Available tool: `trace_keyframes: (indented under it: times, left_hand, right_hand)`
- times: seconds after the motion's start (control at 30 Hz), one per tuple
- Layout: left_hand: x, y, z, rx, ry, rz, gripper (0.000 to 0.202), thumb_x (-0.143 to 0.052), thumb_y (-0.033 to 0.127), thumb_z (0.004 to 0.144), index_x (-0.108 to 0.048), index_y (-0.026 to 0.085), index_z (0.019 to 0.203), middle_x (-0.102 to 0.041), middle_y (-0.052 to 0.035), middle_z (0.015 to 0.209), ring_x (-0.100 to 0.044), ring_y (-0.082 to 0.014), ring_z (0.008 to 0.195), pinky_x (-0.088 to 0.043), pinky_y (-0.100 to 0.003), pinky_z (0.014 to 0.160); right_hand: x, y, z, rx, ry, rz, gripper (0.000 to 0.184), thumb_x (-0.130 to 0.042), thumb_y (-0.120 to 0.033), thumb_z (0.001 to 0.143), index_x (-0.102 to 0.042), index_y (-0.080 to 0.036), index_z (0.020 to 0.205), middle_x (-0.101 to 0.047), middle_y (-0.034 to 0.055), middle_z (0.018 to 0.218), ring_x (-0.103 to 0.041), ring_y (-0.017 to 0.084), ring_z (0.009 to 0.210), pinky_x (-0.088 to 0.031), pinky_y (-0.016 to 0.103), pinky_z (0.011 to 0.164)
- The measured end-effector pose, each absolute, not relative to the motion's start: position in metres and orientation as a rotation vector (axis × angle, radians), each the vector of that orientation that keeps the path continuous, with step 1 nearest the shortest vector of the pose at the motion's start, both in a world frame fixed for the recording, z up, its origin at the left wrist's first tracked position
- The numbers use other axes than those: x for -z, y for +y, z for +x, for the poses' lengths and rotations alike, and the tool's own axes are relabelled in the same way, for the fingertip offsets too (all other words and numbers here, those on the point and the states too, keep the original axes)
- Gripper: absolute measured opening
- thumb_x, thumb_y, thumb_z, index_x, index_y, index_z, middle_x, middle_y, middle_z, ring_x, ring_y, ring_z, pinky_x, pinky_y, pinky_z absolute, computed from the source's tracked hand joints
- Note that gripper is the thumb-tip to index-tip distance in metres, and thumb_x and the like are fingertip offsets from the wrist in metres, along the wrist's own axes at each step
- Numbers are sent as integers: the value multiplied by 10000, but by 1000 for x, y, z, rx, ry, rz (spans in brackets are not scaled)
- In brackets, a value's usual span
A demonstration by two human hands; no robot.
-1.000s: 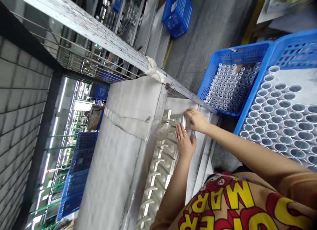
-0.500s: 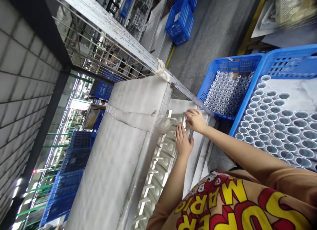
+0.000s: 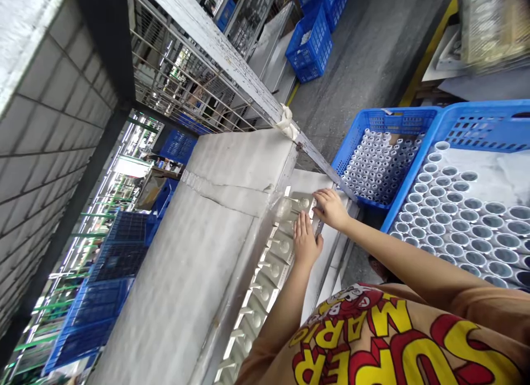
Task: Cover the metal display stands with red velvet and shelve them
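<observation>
A row of white moulded plastic pieces (image 3: 271,266) runs along the side of a long grey-white machine block (image 3: 215,219). My left hand (image 3: 306,241) lies flat on the pieces near the far end of the row, fingers stretched out and together. Just beyond it, my right hand (image 3: 331,208) has its fingers curled round the last white piece (image 3: 300,202) at the end of the row. Both forearms reach in from the lower right, over my printed orange shirt (image 3: 393,341).
Two blue crates (image 3: 476,117) full of upright white tubes (image 3: 459,208) stand at the right. A worn metal rail (image 3: 232,59) with wire mesh crosses above the block. More blue crates (image 3: 312,42) sit on the grey floor beyond, and others stack at the lower left.
The view has swung a little; the crates and rail sit lower and further right. Both hands stay at the end of the row, the right one slightly lower.
</observation>
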State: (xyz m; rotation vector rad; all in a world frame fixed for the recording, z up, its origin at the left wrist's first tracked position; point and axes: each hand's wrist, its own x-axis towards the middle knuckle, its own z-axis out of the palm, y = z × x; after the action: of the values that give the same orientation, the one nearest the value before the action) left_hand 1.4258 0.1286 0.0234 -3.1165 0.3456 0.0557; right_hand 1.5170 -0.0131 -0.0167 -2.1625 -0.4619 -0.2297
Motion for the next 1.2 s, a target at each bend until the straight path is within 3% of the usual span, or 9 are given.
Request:
trace_keyframes:
  times: [0.23, 0.43, 0.73, 1.0, 1.1, 1.2]
  left_hand:
    - [-25, 130, 1427, -46, 371, -3134, 849, -578, 295, 773, -164, 61, 1476, -202, -184, 1547, -138, -275, 1445, -229, -460, 1167]
    - [-24, 135, 1432, -36, 398, -3138, 736, -476, 339, 873, -146, 108, 1489, -237, -168, 1539, -164, -259, 1441, -251, -472, 1151]
    - [-14, 133, 1433, -4, 355, -3102, 705, -461, 313, 890, -155, 102, 1490, -205, -180, 1546, -141, -273, 1444, -216, -480, 1156]
    - [-12, 132, 1432, 71, 327, -3127, 687, -472, 292, 878, -204, 92, 1478, -230, -177, 1539, -188, -277, 1433, -236, -476, 1152]
    - [-11, 131, 1431, 83, 325, -3134, 683, -481, 292, 872, -228, 88, 1473, -241, -176, 1535, -189, -277, 1433, -231, -470, 1157]
    - [-11, 133, 1429, 88, 330, -3140, 692, -485, 287, 867, -220, 91, 1476, -232, -174, 1539, -180, -273, 1436, -234, -466, 1159]
  right_hand:
    - [19, -15, 1517, 263, -478, -2150, 459, -536, -280, 835, -550, -87, 1252, -593, 168, 1218, -463, 297, 1186, -303, 486, 1075]
    - [23, -14, 1517, 249, -471, -2161, 469, -504, -316, 883, -527, -78, 1286, -563, 146, 1291, -431, 279, 1233, -261, 458, 1116]
    - [19, -7, 1518, 177, -466, -2189, 480, -467, -248, 903, -474, -92, 1357, -505, 121, 1383, -341, 288, 1331, -208, 476, 1130]
    - [24, -3, 1518, 228, -461, -2188, 498, -483, -248, 888, -458, -78, 1355, -524, 146, 1353, -368, 284, 1322, -217, 479, 1139]
    - [30, -2, 1512, 273, -414, -2157, 578, -461, -276, 897, -341, -45, 1413, -425, 189, 1425, -309, 281, 1366, -233, 489, 1141]
    - [34, -3, 1501, 321, -344, -2120, 638, -419, -313, 914, -210, -34, 1448, -257, 233, 1502, -161, 294, 1429, -264, 535, 1120]
